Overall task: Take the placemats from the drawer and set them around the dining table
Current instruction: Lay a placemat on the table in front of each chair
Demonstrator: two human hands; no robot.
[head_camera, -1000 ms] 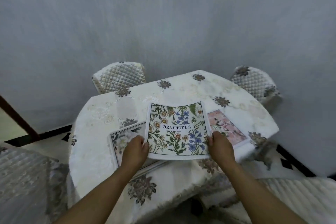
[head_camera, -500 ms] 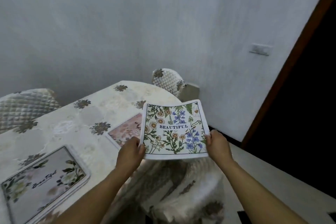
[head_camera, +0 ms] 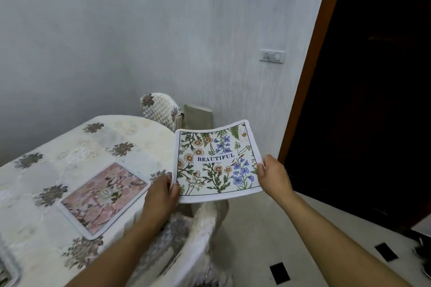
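Observation:
I hold a white placemat (head_camera: 217,161) printed with flowers and the word BEAUTIFUL in the air, beyond the right end of the dining table (head_camera: 70,154). My left hand (head_camera: 162,196) pinches its left edge and my right hand (head_camera: 275,176) pinches its right edge. A pink floral placemat (head_camera: 102,196) lies flat on the cream flowered tablecloth. The corner of another placemat (head_camera: 5,268) shows at the bottom left edge.
A quilted chair (head_camera: 161,107) stands at the table's far end by the grey wall. Another covered chair (head_camera: 198,235) is below the held mat. A dark doorway with a brown frame (head_camera: 310,72) fills the right. Pale floor tiles with black squares (head_camera: 279,272) lie lower right.
The view has swung right along the table; the held placemat has moved from over the table to past its right end. The first placemat has slid almost out of view.

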